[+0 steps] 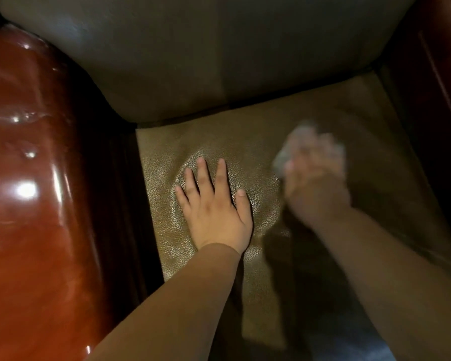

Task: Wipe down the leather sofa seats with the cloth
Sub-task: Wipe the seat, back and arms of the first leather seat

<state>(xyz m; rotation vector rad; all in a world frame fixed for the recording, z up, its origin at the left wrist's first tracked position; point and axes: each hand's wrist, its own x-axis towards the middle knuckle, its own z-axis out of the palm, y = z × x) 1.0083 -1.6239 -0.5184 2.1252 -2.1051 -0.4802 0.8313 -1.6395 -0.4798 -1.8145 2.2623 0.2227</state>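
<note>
The olive-brown leather seat cushion (245, 131) fills the middle of the head view. My left hand (214, 207) lies flat on it with fingers spread, pressing a dent into the leather. To its right, my right hand (315, 178) is blurred by motion and rests on top of a pale crumpled cloth (294, 142) on the seat. The cloth shows past the fingertips and on the hand's left side; whether the fingers are curled into it is lost in the blur.
A glossy red-brown wooden armrest (29, 183) runs down the left side. The dark leather backrest cushion (206, 53) rises behind the seat. Another dark wooden arm (438, 74) borders the right edge. A dim floor (349, 342) shows below the seat front.
</note>
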